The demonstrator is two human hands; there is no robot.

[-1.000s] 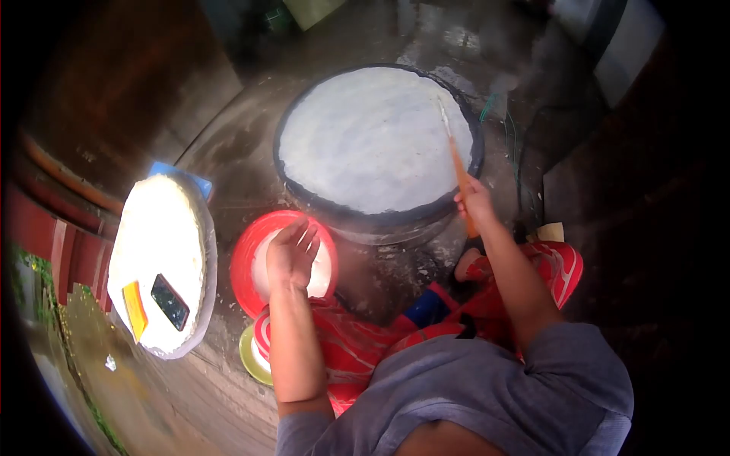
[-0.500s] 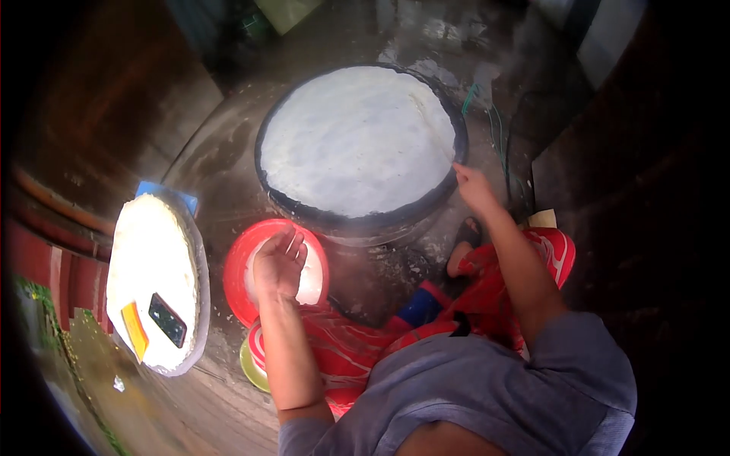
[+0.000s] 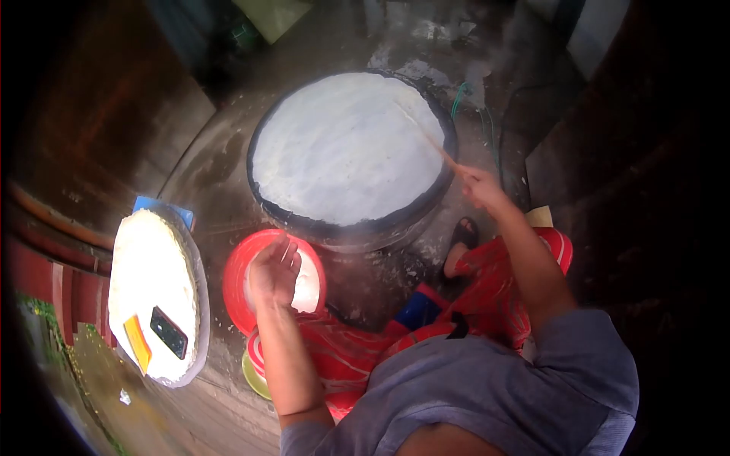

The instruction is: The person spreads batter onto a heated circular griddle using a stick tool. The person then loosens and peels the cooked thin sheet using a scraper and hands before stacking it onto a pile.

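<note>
A broad white sheet of batter covers a large round griddle, whose dark rim shows around it. My right hand is closed around the end of a long thin wooden stick at the griddle's right edge. The stick's far end reaches over the batter and blends into the white, so I cannot tell its shape. My left hand is open, palm up with fingers loosely bent, over a red basin. White liquid shows inside the basin beside this hand.
At the left a pale round stack carries a dark phone and a yellow object. A blue object sits behind it. A green bowl is by my knee. Green cord lies right of the griddle.
The stick now shows more plainly, and my right hand has turned and sits a little farther from the griddle's rim. My left hand stays open over the basin. The view has shifted slightly.
</note>
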